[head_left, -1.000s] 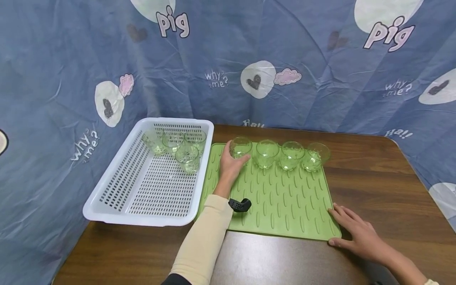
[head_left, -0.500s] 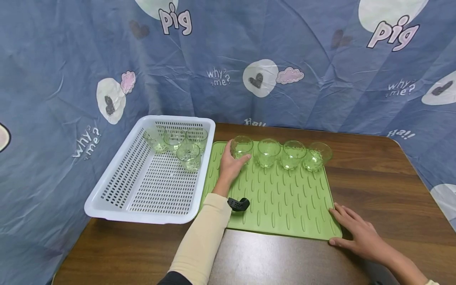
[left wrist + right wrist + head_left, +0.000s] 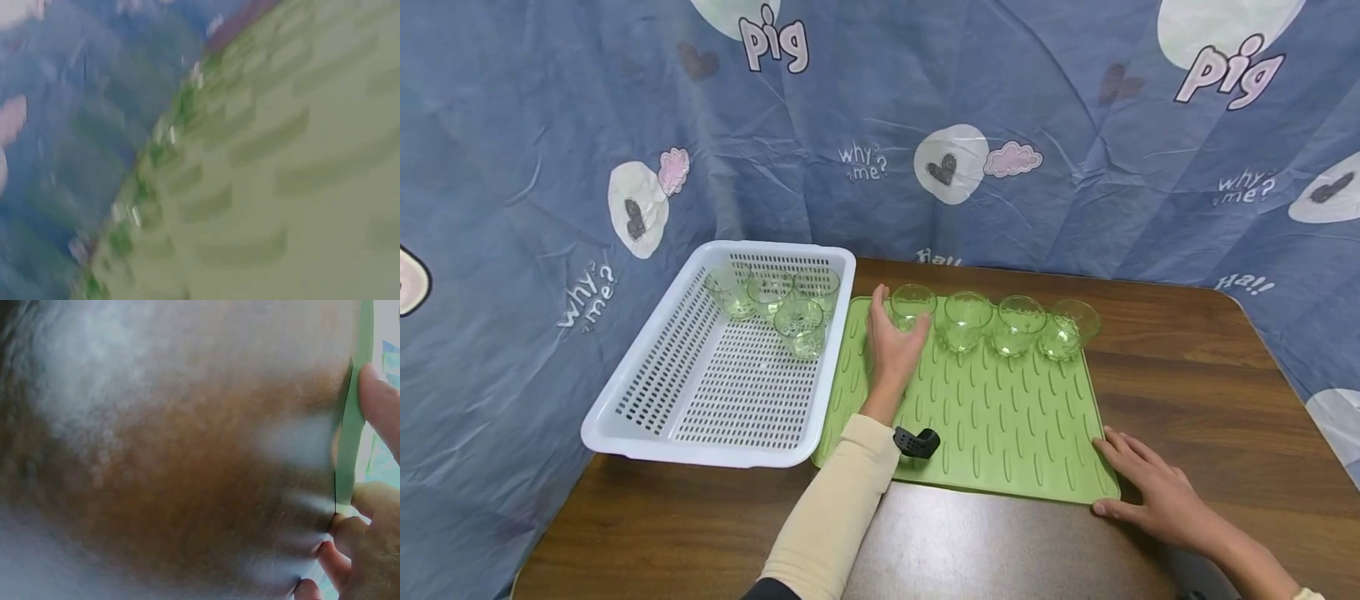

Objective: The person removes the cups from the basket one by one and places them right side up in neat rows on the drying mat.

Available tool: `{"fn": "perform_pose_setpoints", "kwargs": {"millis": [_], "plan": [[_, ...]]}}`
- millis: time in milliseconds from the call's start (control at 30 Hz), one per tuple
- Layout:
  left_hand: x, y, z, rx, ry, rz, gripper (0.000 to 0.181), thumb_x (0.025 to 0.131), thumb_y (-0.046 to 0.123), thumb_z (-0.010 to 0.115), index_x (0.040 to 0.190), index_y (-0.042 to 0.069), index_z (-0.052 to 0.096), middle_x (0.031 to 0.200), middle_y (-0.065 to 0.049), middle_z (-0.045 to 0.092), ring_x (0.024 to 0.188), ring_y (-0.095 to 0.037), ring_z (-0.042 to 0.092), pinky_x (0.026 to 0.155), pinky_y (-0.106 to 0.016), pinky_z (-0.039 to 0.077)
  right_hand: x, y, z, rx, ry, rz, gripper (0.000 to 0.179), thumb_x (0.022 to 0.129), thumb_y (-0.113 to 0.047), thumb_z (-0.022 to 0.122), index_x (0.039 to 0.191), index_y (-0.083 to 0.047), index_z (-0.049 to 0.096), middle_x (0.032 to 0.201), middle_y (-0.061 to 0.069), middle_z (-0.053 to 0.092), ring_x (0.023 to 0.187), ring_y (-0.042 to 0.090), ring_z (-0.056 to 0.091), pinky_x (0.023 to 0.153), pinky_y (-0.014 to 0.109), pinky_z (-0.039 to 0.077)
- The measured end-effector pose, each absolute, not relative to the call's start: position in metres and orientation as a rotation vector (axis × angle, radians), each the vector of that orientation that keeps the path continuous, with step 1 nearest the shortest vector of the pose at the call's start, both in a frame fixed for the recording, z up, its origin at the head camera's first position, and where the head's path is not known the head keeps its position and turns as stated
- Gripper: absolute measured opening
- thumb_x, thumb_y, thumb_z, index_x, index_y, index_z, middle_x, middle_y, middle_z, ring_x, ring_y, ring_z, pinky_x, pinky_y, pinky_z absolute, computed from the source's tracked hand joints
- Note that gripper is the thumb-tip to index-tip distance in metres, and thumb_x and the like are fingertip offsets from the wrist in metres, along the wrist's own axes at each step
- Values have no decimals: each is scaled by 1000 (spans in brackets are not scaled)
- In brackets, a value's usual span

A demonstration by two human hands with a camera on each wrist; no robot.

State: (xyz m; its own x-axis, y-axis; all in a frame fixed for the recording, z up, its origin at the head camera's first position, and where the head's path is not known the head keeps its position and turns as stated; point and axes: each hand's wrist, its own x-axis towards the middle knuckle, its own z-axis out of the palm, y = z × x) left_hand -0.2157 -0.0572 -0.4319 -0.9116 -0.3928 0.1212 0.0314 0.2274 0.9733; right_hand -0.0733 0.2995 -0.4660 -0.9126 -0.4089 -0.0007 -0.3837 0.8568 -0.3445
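At the mat's back left, my left hand [image 3: 895, 348] is spread just in front of the leftmost glass tumbler [image 3: 914, 305], thumb and fingers apart and straightened. That glass stands upright at the left end of a row with a second glass [image 3: 967, 323], a third glass [image 3: 1018, 327] and a rightmost glass [image 3: 1069, 330]. They stand along the back of the green ridged drying mat [image 3: 1000, 433]. My right hand [image 3: 1153, 492] rests at the mat's front right corner, fingers along its right edge and thumb at the front. The right wrist view shows fingertips [image 3: 375, 403] touching the mat's edge [image 3: 349, 450].
Left of the mat stands a white perforated basket [image 3: 696, 457] with several more glasses, the nearest of them a front glass [image 3: 802, 329] near its right wall. The wooden table [image 3: 1165, 367] extends to the right. A blue printed cloth [image 3: 880, 108] hangs behind.
My left hand has let go of the leftmost glass, its fingers spreading and drawing back a little toward me. The glass stays on the mat. My right hand keeps its place.
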Motion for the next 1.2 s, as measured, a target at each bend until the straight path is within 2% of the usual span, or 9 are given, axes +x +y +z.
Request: {"fn": "perform_pose_setpoints", "kwargs": {"millis": [167,233,433,500,633,800,867,1033,1200], "plan": [[-200,-33,-385,214,-1823,-1755,55,90,17,62,142,10,43,143,-7,48,136,-25,43,114,-44,39,-73,303,-468,-644,2977,-523,87,80,-44,79,152,-14,40,153,23,42,152,18,20,85,70,40],[-194,-24,-356,167,-1764,-1749,51,89,13,61,137,7,46,139,-8,51,132,-23,45,110,-42,42,-73,304,-468,-643,2984,-519,87,79,-44,79,152,-14,40,153,23,42,152,19,21,85,70,40],[-190,-15,-262,-73,-1780,-1687,39,89,14,62,127,6,55,128,-5,56,118,-12,48,96,-24,47,-72,307,-466,-623,2977,-536,88,79,-41,79,152,-12,40,153,25,41,146,38,30,85,72,38],[-190,-20,-237,-163,-1826,-1683,34,91,15,61,123,8,58,123,-2,58,112,-7,49,90,-17,45,-72,307,-466,-627,2984,-538,87,79,-41,80,151,-12,41,153,25,42,148,34,28,85,72,38],[-188,-41,-205,-368,-1918,-1737,22,93,11,60,113,6,64,113,-4,64,100,-7,55,80,-16,47,-70,305,-467,-651,2993,-532,87,78,-41,80,151,-12,42,152,25,43,148,31,28,83,74,40],[-183,-87,-198,-603,-2159,-1575,15,94,10,61,106,4,67,105,-7,69,95,-12,61,79,-23,50,-73,301,-465,-668,2977,-524,86,79,-43,79,150,-10,43,153,24,42,139,42,37,83,74,40],[-182,-110,-204,-621,-2306,-1469,17,94,11,61,109,6,67,107,-7,69,96,-13,61,83,-25,51,-74,300,-465,-663,2974,-521,86,79,-44,79,149,-10,43,153,24,42,142,39,35,84,74,41],[-186,-173,-234,-516,-2636,-1285,24,93,17,63,115,8,65,111,-8,69,102,-18,62,90,-33,51,-72,299,-467,-662,2972,-530,86,79,-45,79,149,-9,44,152,24,43,144,36,33,84,73,41],[-197,-220,-265,-351,-2790,-1248,26,95,19,61,118,8,65,116,-11,67,106,-21,60,87,-33,49,-74,300,-466,-647,2976,-524,85,79,-45,79,149,-10,44,153,24,43,141,39,36,85,73,40]]}}
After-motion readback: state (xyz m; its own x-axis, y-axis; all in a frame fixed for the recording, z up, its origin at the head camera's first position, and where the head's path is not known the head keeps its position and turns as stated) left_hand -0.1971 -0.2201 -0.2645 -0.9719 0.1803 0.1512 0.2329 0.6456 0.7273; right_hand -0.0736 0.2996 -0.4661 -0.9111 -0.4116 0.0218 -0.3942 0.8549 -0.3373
